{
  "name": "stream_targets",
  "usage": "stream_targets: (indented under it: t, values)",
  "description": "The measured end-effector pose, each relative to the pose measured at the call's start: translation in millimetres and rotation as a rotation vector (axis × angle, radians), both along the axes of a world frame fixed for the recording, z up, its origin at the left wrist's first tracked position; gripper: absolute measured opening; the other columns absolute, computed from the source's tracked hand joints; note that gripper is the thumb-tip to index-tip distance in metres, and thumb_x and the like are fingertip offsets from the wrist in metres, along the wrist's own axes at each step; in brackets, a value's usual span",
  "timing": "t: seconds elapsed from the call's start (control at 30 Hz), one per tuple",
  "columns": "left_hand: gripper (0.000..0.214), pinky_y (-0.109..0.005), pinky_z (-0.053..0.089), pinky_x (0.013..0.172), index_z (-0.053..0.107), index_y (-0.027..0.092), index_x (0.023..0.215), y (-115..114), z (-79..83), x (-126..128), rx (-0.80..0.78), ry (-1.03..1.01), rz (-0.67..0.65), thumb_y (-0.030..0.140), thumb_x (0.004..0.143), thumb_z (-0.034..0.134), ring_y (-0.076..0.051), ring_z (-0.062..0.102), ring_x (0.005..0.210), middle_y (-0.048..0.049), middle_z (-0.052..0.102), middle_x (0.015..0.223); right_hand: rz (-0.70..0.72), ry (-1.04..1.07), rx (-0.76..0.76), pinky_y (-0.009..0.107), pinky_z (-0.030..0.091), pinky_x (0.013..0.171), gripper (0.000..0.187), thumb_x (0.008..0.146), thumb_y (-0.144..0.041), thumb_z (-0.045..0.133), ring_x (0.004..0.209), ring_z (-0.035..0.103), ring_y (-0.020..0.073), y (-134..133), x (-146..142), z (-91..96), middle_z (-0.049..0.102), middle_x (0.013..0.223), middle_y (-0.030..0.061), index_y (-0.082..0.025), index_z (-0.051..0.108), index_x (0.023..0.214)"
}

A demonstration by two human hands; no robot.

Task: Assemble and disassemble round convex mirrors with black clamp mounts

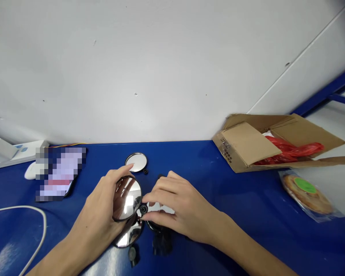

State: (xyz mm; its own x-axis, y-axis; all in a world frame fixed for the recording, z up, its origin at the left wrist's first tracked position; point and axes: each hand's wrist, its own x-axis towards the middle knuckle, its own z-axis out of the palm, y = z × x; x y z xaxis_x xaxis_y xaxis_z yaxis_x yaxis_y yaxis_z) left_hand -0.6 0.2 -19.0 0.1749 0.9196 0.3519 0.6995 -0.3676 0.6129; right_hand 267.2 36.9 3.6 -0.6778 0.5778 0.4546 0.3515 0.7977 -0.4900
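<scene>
White wall (161, 69) behind a blue worktop (232, 199), its far edge running across the view. Near the middle of the worktop, left hand (94, 207) holds a round mirror (128, 198) tilted up, fingers (122, 169) curled closed around its rim. Right hand (181, 207) comes in from the right, its fingers (158, 199) half closed at a black stud (143, 209) by the mirror's edge; cannot tell whether they grip the stud or only touch it. Second mirror (128, 235) lies tilted under the left hand, partly hidden. Third mirror (136, 161) lies towards the far edge, small black knob (145, 171) just beside it. Black parts (162, 243) sit towards the near edge. Far right corner: open cardboard box (247, 142) holding a red plastic bag (287, 149). Right edge: wrapped disc (306, 193). Left edge: power strip (11, 153), pixelated object (59, 174), white cable (25, 226). Judged step: fitting stud to mirror; calls for a steady left hold while the right fingers work the stud.
</scene>
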Motion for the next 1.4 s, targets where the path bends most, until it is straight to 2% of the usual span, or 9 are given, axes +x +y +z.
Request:
stream_targets:
  t: [0.23, 0.33, 0.47, 0.63, 0.73, 0.97, 1.1, 1.23, 1.4]
  values:
    - [0.092, -0.046, 0.068, 0.091, 0.045, 0.037, 0.172, -2, 3.2, 2, 0.014, -0.005, -0.076, 0.017, 0.09, 0.082, -0.032, 0.079, 0.112, -0.0071, 0.075, 0.137, -0.007, 0.05, 0.158, 0.033, 0.043, 0.081, 0.018, 0.116, -0.031, 0.074, 0.076, 0.058, 0.0144, -6, -4, 2.4, 0.068, 0.086, -0.0023, -0.018, 0.077, 0.103]
    - [0.085, -0.048, 0.07, 0.098, 0.046, 0.036, 0.172, -1, 6.5, 4, 0.061, -0.012, -0.088, 0.014, 0.095, 0.074, -0.034, 0.078, 0.125, -0.0096, 0.072, 0.146, -0.033, 0.091, 0.193, 0.034, 0.045, 0.083, 0.011, 0.113, -0.023, 0.074, 0.075, 0.058, 0.0143, -4, -4, 2.7, 0.068, 0.084, -0.0024, -0.017, 0.076, 0.104]
    - [0.074, -0.056, 0.068, 0.115, 0.044, 0.034, 0.174, 3, 9.9, 7, 0.161, 0.041, 0.015, 0.02, 0.107, 0.07, -0.037, 0.072, 0.141, -0.0135, 0.063, 0.163, -0.113, 0.113, 0.199, 0.034, 0.045, 0.083, 0.007, 0.115, -0.021, 0.073, 0.076, 0.062, 0.0147, 9, 6, 2.4, 0.071, 0.085, -0.0021, -0.018, 0.076, 0.11]
    - [0.069, -0.065, 0.066, 0.117, 0.044, 0.034, 0.174, 7, 9.7, 8, 0.117, 0.029, 0.117, 0.033, 0.111, 0.072, -0.037, 0.074, 0.135, -0.013, 0.064, 0.159, -0.41, 0.033, 0.055, 0.036, 0.047, 0.084, 0.016, 0.116, -0.029, 0.073, 0.074, 0.063, 0.0173, 34, 23, -3.6, 0.073, 0.084, -0.0014, -0.022, 0.074, 0.102]
    - [0.068, -0.066, 0.066, 0.117, 0.044, 0.036, 0.173, 7, 8.9, 8, 0.083, 0.009, 0.119, 0.035, 0.111, 0.072, -0.037, 0.074, 0.133, -0.0118, 0.065, 0.157, -0.501, -0.025, -0.027, 0.038, 0.048, 0.084, 0.02, 0.116, -0.031, 0.074, 0.074, 0.064, 0.0185, 44, 29, -9.5, 0.075, 0.084, -0.001, -0.023, 0.074, 0.098]
    - [0.067, -0.065, 0.068, 0.112, 0.041, 0.037, 0.173, 3, 13.6, 10, 0.061, 0.025, 0.096, 0.037, 0.113, 0.071, -0.038, 0.075, 0.133, -0.0128, 0.066, 0.155, -0.539, -0.116, -0.127, 0.043, 0.051, 0.095, 0.032, 0.115, -0.04, 0.074, 0.074, 0.071, 0.0195, 52, 29, -18.2, 0.082, 0.086, 0.0003, -0.024, 0.076, 0.088]
    - [0.067, -0.06, 0.07, 0.107, 0.04, 0.037, 0.173, 3, 15.2, 10, 0.034, 0.031, 0.08, 0.037, 0.114, 0.071, -0.038, 0.074, 0.134, -0.013, 0.066, 0.155, -0.573, -0.159, -0.157, 0.044, 0.05, 0.094, 0.027, 0.112, -0.038, 0.08, 0.076, 0.072, 0.0212, 52, 26, -17.8, 0.084, 0.09, 0.0026, -0.023, 0.08, 0.088]
    - [0.067, -0.059, 0.071, 0.106, 0.04, 0.038, 0.173, 1, 15.0, 11, 0.022, 0.034, 0.061, 0.038, 0.114, 0.07, -0.038, 0.074, 0.134, -0.013, 0.065, 0.156, -0.571, -0.187, -0.197, 0.044, 0.049, 0.099, 0.021, 0.108, -0.034, 0.086, 0.074, 0.072, 0.0186, 54, 24, -18.7, 0.085, 0.09, 0.0, -0.023, 0.083, 0.091]
    - [0.065, -0.057, 0.071, 0.107, 0.038, 0.038, 0.174, -1, 15.1, 12, 0.021, 0.041, 0.039, 0.039, 0.116, 0.068, -0.037, 0.073, 0.136, -0.0123, 0.064, 0.157, -0.552, -0.208, -0.205, 0.04, 0.047, 0.092, 0.023, 0.109, -0.034, 0.086, 0.072, 0.069, 0.0168, 57, 23, -19.5, 0.082, 0.086, -0.0007, -0.022, 0.085, 0.089]
